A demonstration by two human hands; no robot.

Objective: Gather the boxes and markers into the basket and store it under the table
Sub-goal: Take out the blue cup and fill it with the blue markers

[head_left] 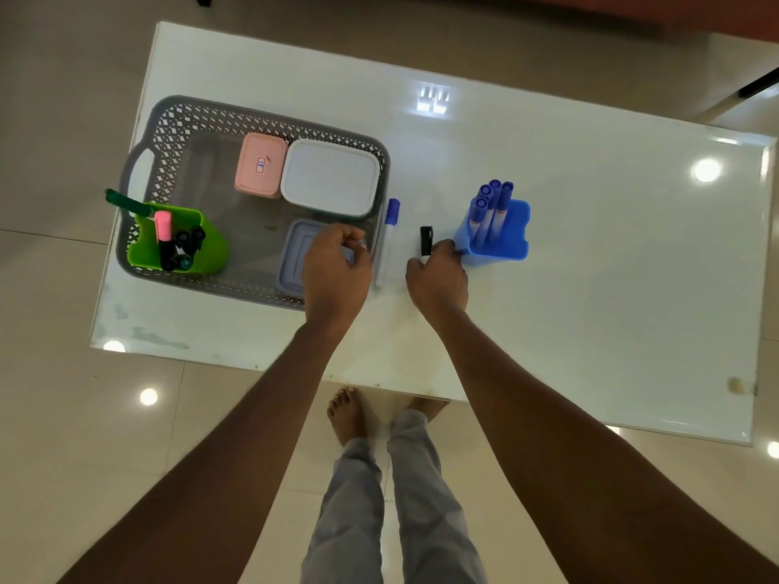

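Across the middle of the frame: white glossy table (590, 267), viewed from above.

Left of centre, on the table: grey lattice basket (168, 132) with a handle at its left end. Contents:
- pink box (259, 168), lidded, small label on top, upper middle of the basket;
- white box (329, 177), lidded, touching the pink box on its right;
- lavender box (295, 255), lidded, lower right corner of the basket, partly hidden by the left hand;
- green holder (206, 250), lower left corner, holding a pink highlighter (162, 225), several black-capped markers (185, 246) and a green-capped marker (126, 202) that leans out over the basket rim.

Just right of the basket, on the table: loose white marker with blue cap (390, 238), lying lengthwise, cap toward the top of the frame.

Right of centre: blue holder (506, 238), standing on the table, with blue-capped markers (491, 204) upright inside.

Left hand (335, 267): fingers curled over the basket's right rim and the lavender box; whether it grips anything cannot be told.

Right hand (436, 276): fingers closed around a black marker (425, 240), fingertips touching the blue holder's lower left edge.

Bottom of frame: bare feet and grey trousers on a tiled floor.
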